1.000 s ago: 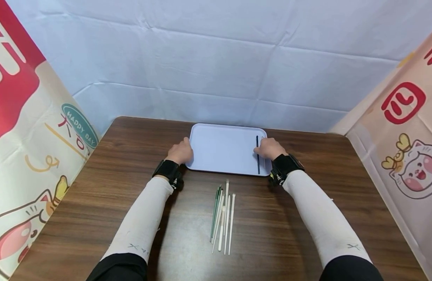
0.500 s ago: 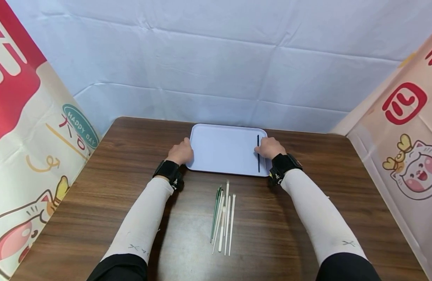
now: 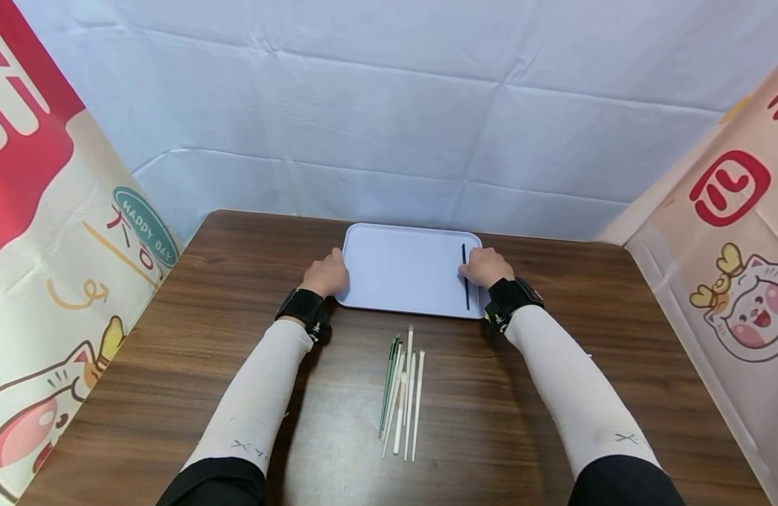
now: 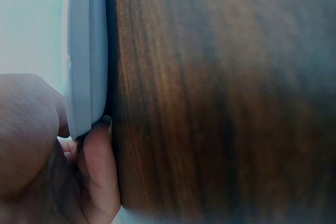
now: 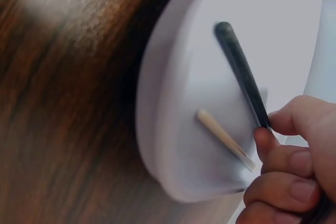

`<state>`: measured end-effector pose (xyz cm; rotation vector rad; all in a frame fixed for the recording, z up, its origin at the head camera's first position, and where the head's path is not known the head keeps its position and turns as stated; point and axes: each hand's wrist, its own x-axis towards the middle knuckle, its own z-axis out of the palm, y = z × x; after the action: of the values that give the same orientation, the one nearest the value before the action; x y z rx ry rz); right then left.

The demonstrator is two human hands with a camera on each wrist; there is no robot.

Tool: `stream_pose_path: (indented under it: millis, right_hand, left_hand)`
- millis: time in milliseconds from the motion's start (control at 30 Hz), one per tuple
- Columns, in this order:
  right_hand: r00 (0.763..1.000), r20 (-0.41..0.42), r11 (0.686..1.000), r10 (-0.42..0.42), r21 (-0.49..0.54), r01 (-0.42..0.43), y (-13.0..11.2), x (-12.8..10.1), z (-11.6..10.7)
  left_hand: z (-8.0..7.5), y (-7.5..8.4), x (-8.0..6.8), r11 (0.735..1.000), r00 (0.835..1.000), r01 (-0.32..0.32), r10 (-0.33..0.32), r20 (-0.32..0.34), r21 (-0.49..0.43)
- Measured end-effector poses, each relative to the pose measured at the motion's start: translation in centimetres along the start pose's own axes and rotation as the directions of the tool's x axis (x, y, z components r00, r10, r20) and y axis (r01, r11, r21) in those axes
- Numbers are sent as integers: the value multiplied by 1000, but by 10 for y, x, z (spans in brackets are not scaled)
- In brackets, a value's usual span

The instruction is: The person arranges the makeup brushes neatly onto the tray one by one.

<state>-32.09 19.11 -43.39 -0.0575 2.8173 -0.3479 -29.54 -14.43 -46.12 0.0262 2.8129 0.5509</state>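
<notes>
A dark slender brush (image 3: pixel 465 277) lies lengthwise near the right edge of the pale tray (image 3: pixel 401 270).

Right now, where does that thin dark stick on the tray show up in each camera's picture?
Head: the dark stick lies along the tray's right side, beside the right hand.
Left wrist: not in it; only the tray's edge shows.
Right wrist: upper right, slanting down to the fingers.
Shared landmark: the pale tray.

Right hand (image 5: pixel 294 171) cut off by frame edge, dark stick's (image 5: pixel 241 72) lower end hidden behind fingers — table blurred
</notes>
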Motion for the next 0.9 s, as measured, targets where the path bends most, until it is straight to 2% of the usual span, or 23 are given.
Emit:
stream_pose_path:
  millis: [900]
  right_hand:
    - [1000, 4, 1000, 0, 3, 0, 0, 0, 1]
  left_hand:
    - [1, -2, 0, 1000, 1000, -20, 20, -7, -3]
